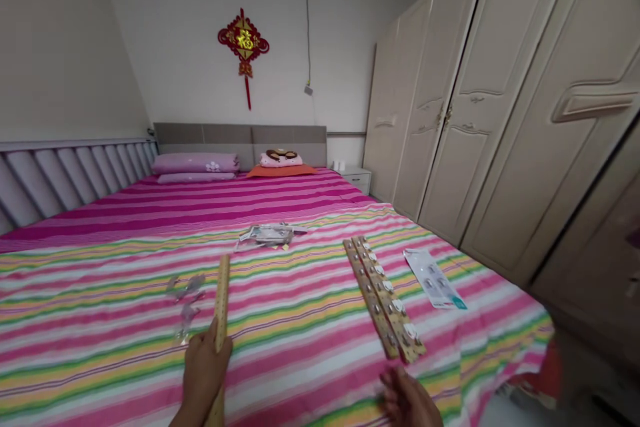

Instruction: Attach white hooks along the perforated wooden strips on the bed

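Note:
My left hand point(203, 353) is closed round a long narrow wooden strip point(223, 287) with a row of small dark marks along it. The strip stands out past my fist and runs down below it to the picture's bottom edge. My right hand point(407, 395) is at the lower right, its fingers loosely bent and apart, with nothing visible in them. Just beyond its fingertips lie two wooden strips side by side: a narrow strip point(369, 290) with metal pieces, and a strip point(390, 300) fitted with several white and metal hooks.
Clear plastic pieces point(186, 300) lie left of my left hand. A heap of packets point(267, 235) is farther back on the striped sheet point(300, 320). A blister pack point(435, 280) lies to the right. Pillows point(197, 163) are at the headboard; a wardrobe point(465, 167) stands at the right.

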`<state>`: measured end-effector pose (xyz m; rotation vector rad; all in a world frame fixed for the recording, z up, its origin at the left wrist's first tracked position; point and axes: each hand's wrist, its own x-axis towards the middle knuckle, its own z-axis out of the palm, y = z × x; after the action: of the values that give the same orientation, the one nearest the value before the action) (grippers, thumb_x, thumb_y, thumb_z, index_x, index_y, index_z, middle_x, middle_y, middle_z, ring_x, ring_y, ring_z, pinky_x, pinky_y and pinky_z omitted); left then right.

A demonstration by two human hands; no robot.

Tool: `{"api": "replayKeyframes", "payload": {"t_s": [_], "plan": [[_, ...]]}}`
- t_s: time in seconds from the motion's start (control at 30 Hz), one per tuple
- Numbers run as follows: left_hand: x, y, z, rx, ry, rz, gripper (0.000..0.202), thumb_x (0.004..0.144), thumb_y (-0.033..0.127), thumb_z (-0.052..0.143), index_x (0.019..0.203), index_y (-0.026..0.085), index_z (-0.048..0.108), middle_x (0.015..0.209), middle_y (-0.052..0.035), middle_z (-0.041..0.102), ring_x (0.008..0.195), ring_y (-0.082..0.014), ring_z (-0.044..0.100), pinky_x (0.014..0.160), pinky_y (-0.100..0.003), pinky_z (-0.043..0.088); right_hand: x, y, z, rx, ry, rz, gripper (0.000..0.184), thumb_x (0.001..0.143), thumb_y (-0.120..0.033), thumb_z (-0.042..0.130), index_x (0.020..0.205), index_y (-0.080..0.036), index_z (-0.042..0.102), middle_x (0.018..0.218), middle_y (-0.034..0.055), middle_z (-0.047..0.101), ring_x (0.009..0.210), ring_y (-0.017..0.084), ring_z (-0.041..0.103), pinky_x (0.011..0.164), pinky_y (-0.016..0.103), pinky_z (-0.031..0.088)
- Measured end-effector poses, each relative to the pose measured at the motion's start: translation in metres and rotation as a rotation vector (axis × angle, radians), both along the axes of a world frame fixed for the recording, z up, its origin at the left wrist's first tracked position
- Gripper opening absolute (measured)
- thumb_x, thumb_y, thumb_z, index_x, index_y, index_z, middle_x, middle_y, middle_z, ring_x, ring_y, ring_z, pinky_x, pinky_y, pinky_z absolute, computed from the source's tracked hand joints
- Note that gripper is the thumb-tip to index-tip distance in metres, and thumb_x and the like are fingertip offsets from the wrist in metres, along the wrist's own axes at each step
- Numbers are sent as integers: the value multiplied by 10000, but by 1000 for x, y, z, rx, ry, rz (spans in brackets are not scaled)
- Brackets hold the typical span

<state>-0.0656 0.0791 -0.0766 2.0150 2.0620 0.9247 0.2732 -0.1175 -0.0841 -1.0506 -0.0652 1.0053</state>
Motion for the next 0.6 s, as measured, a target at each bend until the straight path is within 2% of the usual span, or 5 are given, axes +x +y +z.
{"api": "replayKeyframes", "payload": {"t_s": [0.07,0.17,0.3,0.43,0.6], "plan": [[-1,-1,2,-1,3,-2,551,780,424,385,1206,128,573,800,-80,534,866,-280,532,835,-381,443,13,3,6,10,93,-27,389,490,-299,871,771,-142,653,689,46,736,587,174,695,505,225,559],[-3,0,3,9,-4,-27,557,764,437,385,1174,129,603,798,-83,552,870,-285,540,831,-388,450,15,9,14,83,149,-3,355,558,-286,837,824,-137,655,773,68,747,718,206,722,622,264,604],[-7,0,3,15,-32,-61,587,743,454,395,1173,118,611,824,-86,571,879,-283,552,834,-387,454,5,18,18,136,232,16,273,607,-290,822,730,-140,631,737,64,737,751,194,726,699,251,607],[-7,-1,2,-4,-60,-49,629,753,469,392,1233,104,573,811,-83,558,892,-289,553,816,-390,462,-3,29,17,191,347,104,229,635,-236,813,675,-117,621,736,91,737,755,176,723,724,230,599],[-5,-4,-1,31,-103,-34,585,751,451,411,1209,134,589,830,-70,550,873,-266,563,842,-388,464,-7,47,17,204,394,110,182,645,-142,794,758,-103,657,737,40,718,681,126,702,657,185,599]]}}
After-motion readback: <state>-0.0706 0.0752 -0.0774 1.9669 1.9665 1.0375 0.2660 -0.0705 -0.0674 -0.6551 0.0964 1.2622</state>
